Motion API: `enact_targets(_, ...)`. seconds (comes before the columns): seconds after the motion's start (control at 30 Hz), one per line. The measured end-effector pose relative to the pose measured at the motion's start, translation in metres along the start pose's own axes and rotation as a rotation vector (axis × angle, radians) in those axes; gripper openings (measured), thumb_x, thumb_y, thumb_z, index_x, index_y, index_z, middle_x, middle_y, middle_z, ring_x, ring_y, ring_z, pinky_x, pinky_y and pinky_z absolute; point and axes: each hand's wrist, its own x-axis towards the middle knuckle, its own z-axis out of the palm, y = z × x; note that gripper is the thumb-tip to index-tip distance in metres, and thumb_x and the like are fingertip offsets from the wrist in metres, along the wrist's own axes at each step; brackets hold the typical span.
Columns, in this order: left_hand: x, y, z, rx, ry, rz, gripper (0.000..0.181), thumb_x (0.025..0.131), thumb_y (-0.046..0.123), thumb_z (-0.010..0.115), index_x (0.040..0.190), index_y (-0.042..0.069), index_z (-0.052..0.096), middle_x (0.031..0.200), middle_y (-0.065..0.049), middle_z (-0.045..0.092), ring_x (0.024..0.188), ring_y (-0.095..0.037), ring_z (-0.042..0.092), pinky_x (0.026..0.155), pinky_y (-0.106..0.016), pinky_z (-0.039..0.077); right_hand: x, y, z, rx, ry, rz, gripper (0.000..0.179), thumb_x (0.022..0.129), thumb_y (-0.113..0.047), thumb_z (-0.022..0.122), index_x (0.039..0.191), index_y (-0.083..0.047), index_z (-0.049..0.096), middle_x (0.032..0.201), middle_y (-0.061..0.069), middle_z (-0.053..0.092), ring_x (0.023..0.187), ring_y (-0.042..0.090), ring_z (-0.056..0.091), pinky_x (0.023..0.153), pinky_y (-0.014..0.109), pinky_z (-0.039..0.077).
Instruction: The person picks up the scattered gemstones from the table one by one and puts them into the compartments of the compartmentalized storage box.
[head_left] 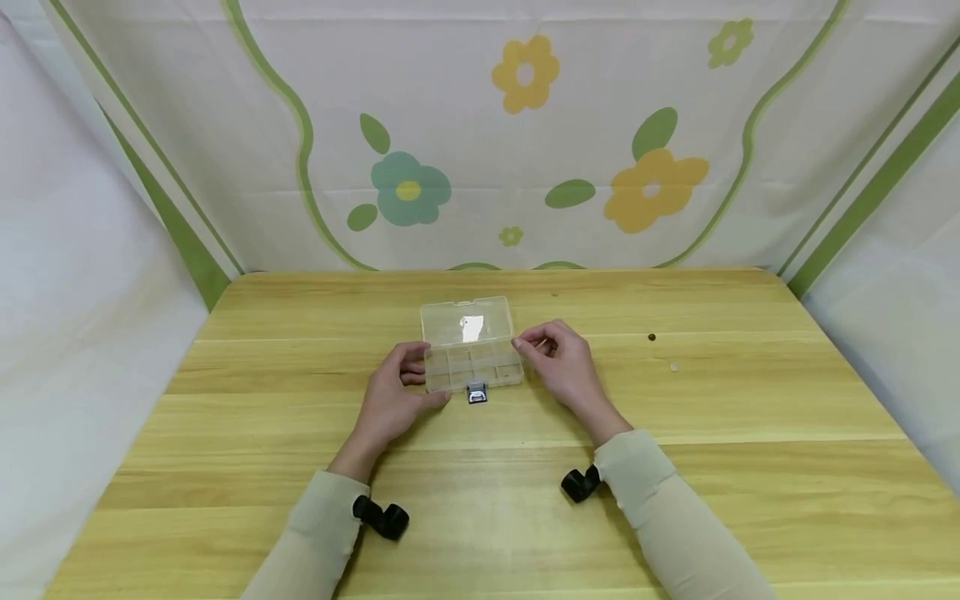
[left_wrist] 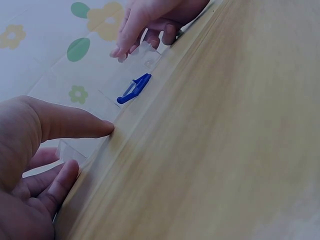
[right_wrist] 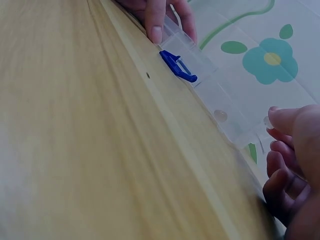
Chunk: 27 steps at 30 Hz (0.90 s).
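A clear plastic compartment box (head_left: pixel 474 367) lies on the table with its lid (head_left: pixel 467 323) raised at the back. Its blue clasp (left_wrist: pixel 134 89) hangs at the front edge. At the box's left end, my left hand (head_left: pixel 396 392) holds the corner, thumb along the front and the other fingers round the side. My right hand (head_left: pixel 558 362) is at the right end, pinching a small clear bead (right_wrist: pixel 267 122) between thumb and finger. Through the front wall shows a round translucent bead (right_wrist: pixel 220 115) in the right part of the box.
To the right on the wooden table (head_left: pixel 720 500) lie a small dark bead (head_left: pixel 652 337) and a small clear piece (head_left: pixel 673 367). A flower-patterned cloth (head_left: pixel 465 125) hangs behind the table's far edge. Both wrists carry black cameras.
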Motion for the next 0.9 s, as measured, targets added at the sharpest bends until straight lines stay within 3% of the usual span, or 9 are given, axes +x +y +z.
enact_targets(0.9, -0.0003, -0.0005, 0.0002, -0.008, 0.000, 0.011, 0.078, 0.079, 0.004, 0.092, 0.149, 0.008, 0.057, 0.133, -0.018, 0.065, 0.117, -0.032, 0.065, 0.108, -0.046, 0.056, -0.0033, -0.0027, 0.0032, -0.037, -0.028, -0.007, 0.013, 0.098, -0.031, 0.080, 0.105, -0.019, 0.080, 0.107, 0.002, 0.069, 0.088, 0.019, 0.061, 0.074, 0.027, 0.052)
